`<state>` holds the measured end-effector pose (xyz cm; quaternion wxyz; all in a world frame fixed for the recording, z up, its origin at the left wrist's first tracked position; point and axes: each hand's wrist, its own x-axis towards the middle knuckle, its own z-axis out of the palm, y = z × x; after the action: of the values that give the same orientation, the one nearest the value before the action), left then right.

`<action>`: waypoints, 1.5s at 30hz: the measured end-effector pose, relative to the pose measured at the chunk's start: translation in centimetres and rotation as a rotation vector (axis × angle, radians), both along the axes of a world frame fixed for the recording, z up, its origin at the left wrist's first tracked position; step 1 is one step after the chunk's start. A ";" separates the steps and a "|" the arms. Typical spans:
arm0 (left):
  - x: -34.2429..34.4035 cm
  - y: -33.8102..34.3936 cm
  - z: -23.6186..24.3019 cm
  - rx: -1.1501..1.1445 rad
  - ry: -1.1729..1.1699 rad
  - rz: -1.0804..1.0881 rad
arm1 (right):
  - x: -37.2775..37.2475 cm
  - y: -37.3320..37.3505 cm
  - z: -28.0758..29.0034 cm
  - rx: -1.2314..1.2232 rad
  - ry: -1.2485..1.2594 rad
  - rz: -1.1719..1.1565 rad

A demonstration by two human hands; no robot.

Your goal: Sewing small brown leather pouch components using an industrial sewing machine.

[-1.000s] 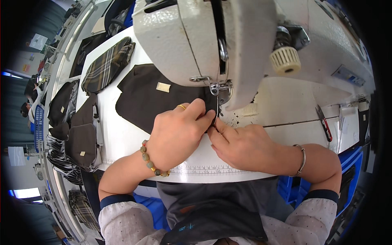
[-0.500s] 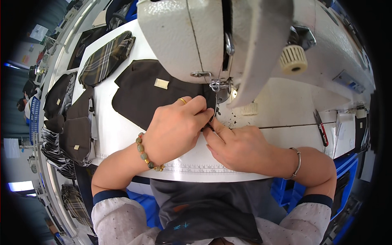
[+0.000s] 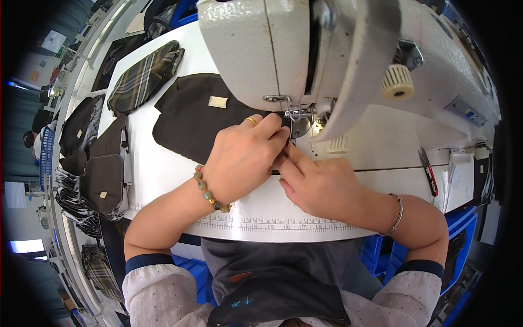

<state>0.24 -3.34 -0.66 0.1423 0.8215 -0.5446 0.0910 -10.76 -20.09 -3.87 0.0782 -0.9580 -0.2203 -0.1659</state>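
A dark brown fabric piece [image 3: 190, 117] with a small pale label lies flat on the white table. Its right edge runs up to the presser foot and needle area [image 3: 294, 114] of a white sewing machine [image 3: 245, 49]. My left hand [image 3: 248, 144], with a ring and a beaded bracelet, pinches the fabric's near edge just in front of the presser foot. My right hand [image 3: 318, 182] has its thumb and index finger closed on the same edge, touching the left fingertips. The pinched edge itself is mostly hidden by my fingers.
Folded plaid fabric [image 3: 144, 79] lies at the table's far left. Stacked dark pieces [image 3: 103, 182] sit beyond the left edge. A red and black cutter [image 3: 429, 171] rests on the right, near papers [image 3: 460, 182]. A ruler strip [image 3: 272, 224] follows the front edge.
The left hand has shifted slightly right and away from me, still at the fabric edge. The fabric has moved slightly away too. The right fingers stay pinched beside it.
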 end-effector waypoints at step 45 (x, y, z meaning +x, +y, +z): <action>3.3 3.6 1.3 0.056 0.753 0.086 | 0.9 -1.6 0.7 0.552 0.154 0.074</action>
<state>3.55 0.27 0.62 0.3063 0.8231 -0.4212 -0.2263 -9.84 -21.68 -3.16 0.3585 -0.9016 -0.1948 -0.1435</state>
